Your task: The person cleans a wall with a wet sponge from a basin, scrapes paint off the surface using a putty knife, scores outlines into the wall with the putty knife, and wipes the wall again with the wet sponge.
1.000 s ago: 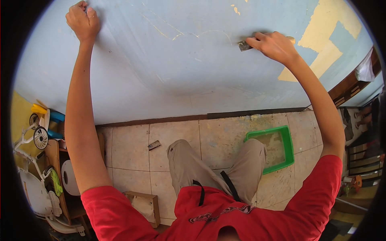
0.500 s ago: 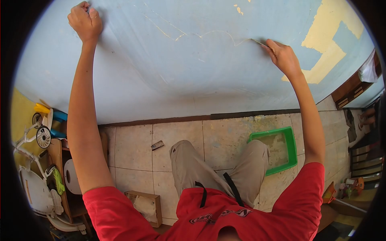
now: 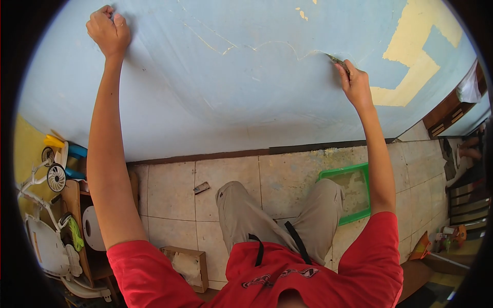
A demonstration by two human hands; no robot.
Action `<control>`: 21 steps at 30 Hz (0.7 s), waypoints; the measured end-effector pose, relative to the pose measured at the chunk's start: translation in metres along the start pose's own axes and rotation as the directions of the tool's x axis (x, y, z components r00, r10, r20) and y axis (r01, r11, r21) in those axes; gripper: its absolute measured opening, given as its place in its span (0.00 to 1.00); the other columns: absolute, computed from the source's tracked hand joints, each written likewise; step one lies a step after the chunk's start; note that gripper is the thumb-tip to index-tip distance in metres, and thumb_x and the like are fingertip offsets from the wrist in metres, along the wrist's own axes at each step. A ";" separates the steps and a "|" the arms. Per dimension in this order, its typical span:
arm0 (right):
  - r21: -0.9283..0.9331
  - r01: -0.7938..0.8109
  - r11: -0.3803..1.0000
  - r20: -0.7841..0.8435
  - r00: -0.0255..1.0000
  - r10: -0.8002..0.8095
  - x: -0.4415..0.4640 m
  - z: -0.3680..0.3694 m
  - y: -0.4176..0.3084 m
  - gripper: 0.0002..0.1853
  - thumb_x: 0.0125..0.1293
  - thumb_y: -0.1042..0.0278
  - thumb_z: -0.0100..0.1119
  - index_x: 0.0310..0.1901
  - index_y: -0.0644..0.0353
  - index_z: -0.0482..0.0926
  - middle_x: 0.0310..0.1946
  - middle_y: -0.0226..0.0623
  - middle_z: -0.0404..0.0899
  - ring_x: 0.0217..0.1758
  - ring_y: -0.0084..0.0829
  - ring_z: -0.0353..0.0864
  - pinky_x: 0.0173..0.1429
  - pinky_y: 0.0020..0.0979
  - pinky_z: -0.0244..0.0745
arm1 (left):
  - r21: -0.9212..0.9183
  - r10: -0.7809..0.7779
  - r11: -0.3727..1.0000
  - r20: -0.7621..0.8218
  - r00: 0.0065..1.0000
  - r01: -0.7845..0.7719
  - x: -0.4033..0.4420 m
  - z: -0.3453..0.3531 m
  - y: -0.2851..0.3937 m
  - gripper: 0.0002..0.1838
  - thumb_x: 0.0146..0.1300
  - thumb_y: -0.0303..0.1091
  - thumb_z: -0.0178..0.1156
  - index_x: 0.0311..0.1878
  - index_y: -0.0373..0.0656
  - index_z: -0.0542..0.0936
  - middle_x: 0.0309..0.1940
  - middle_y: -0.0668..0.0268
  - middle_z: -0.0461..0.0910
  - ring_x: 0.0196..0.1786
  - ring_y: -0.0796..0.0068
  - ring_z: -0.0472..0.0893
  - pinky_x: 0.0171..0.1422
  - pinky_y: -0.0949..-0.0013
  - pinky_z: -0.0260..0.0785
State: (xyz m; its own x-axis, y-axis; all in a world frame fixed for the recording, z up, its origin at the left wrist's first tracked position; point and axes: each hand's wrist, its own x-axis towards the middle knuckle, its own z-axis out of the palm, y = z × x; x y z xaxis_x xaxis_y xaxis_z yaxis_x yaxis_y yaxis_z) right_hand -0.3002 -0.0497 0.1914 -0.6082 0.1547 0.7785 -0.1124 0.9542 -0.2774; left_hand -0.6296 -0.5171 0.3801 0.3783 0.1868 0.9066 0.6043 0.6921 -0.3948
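Against the pale blue wall, my left hand is closed in a fist at upper left; no object shows in it. My right hand grips a thin scraper, seen nearly edge-on, with its tip at the wall. A thin scratched line runs across the blue paint, ending close to that tip. To the right of this hand, a patch of bare yellow shows where blue paint is gone.
On the tiled floor are a green basin by my right knee, a small flat block and an open cardboard box. A white stroller-like frame stands at left. An orange broom lies at right, near another person's legs.
My right hand has shifted slightly left and down, turning the scraper to a steeper angle. My right arm has swung inward over the basin's edge. The left fist stays in place.
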 end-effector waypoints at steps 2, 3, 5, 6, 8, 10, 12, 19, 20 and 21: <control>0.036 -0.024 0.999 -0.014 1.000 0.025 -0.009 0.001 0.000 0.13 0.73 0.68 0.60 0.32 0.65 0.70 0.19 0.51 0.70 0.20 0.52 0.66 0.25 0.37 0.66 | -0.008 -0.014 1.000 -0.027 1.000 0.014 0.000 0.002 0.001 0.27 0.71 0.57 0.44 0.43 0.40 0.77 0.40 0.63 0.76 0.43 0.61 0.69 0.54 0.57 0.60; 0.030 -0.067 0.997 -0.007 0.998 0.067 -0.015 0.003 0.005 0.13 0.73 0.68 0.60 0.32 0.65 0.71 0.19 0.51 0.70 0.20 0.52 0.66 0.25 0.37 0.66 | -0.007 -0.012 1.000 -0.036 0.999 0.012 0.002 0.001 0.002 0.27 0.71 0.57 0.44 0.43 0.40 0.77 0.40 0.63 0.76 0.43 0.61 0.69 0.54 0.57 0.60; 0.047 -0.097 0.994 -0.030 0.995 0.099 -0.023 0.007 0.007 0.13 0.73 0.66 0.59 0.33 0.66 0.71 0.21 0.53 0.70 0.21 0.53 0.66 0.25 0.38 0.66 | -0.031 -0.034 0.999 -0.024 0.999 0.034 0.002 -0.001 0.006 0.25 0.70 0.55 0.46 0.45 0.39 0.77 0.40 0.62 0.75 0.43 0.60 0.70 0.53 0.56 0.60; 0.099 -0.129 0.987 -0.085 0.987 0.138 -0.029 0.007 0.001 0.15 0.74 0.64 0.58 0.32 0.65 0.71 0.19 0.50 0.70 0.18 0.48 0.67 0.24 0.36 0.65 | -0.023 -0.036 0.999 -0.037 0.999 0.035 0.000 -0.004 0.010 0.25 0.70 0.55 0.46 0.45 0.39 0.77 0.40 0.62 0.75 0.43 0.60 0.70 0.53 0.56 0.60; 0.434 -0.286 0.854 -0.115 0.923 0.368 -0.041 0.011 -0.011 0.18 0.76 0.58 0.56 0.31 0.62 0.71 0.16 0.37 0.70 0.15 0.31 0.67 0.21 0.29 0.63 | -0.049 -0.082 0.995 0.007 0.997 0.082 0.007 -0.007 0.015 0.23 0.67 0.52 0.48 0.46 0.39 0.77 0.40 0.60 0.75 0.43 0.58 0.70 0.52 0.55 0.61; 0.726 -0.458 0.513 0.105 0.811 0.576 -0.067 0.004 -0.042 0.19 0.77 0.52 0.54 0.30 0.54 0.69 0.16 0.24 0.67 0.14 0.16 0.64 0.17 0.22 0.59 | -0.057 -0.152 0.986 0.026 0.988 0.154 0.011 -0.010 0.022 0.21 0.64 0.49 0.50 0.46 0.39 0.76 0.41 0.60 0.75 0.44 0.56 0.70 0.52 0.54 0.61; 0.743 -0.625 0.242 0.390 0.697 0.602 -0.114 0.011 -0.072 0.19 0.74 0.52 0.58 0.31 0.55 0.69 0.16 0.25 0.66 0.13 0.17 0.64 0.16 0.22 0.59 | -0.062 -0.207 0.976 0.053 0.977 0.210 0.016 -0.015 0.030 0.19 0.61 0.46 0.52 0.46 0.40 0.76 0.41 0.59 0.75 0.45 0.55 0.71 0.53 0.53 0.62; 0.280 -0.694 -0.663 0.951 0.109 0.289 -0.362 0.089 -0.114 0.15 0.76 0.49 0.49 0.47 0.52 0.63 0.25 0.33 0.68 0.19 0.21 0.62 0.23 0.24 0.61 | -0.236 -0.558 0.774 0.187 0.809 0.588 -0.011 -0.069 0.111 0.13 0.62 0.28 0.53 0.50 0.36 0.75 0.42 0.56 0.77 0.47 0.54 0.72 0.56 0.54 0.64; 0.251 -0.726 -0.640 0.939 0.021 0.344 -0.377 0.091 -0.118 0.17 0.76 0.47 0.49 0.46 0.52 0.63 0.25 0.33 0.68 0.19 0.22 0.62 0.23 0.24 0.62 | -0.289 -0.669 0.656 0.205 0.714 0.697 -0.041 -0.082 0.141 0.10 0.67 0.29 0.51 0.49 0.36 0.74 0.40 0.56 0.77 0.43 0.59 0.74 0.52 0.59 0.67; 0.211 -0.754 -0.622 0.916 -0.069 0.395 -0.391 0.092 -0.126 0.18 0.76 0.46 0.48 0.45 0.53 0.63 0.26 0.33 0.68 0.20 0.22 0.63 0.24 0.24 0.63 | -0.364 -0.732 0.499 0.308 0.608 0.786 -0.076 -0.102 0.175 0.08 0.71 0.29 0.51 0.47 0.36 0.74 0.38 0.58 0.76 0.39 0.64 0.74 0.47 0.63 0.68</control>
State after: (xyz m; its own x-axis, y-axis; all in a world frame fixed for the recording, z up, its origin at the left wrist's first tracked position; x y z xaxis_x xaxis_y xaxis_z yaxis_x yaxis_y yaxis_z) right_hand -0.1208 -0.2535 -0.1296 -0.7220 0.1312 -0.6793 0.3627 -0.7644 -0.5331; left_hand -0.4809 -0.4813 0.2265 -0.4284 -0.1782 0.8858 0.8546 0.2386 0.4613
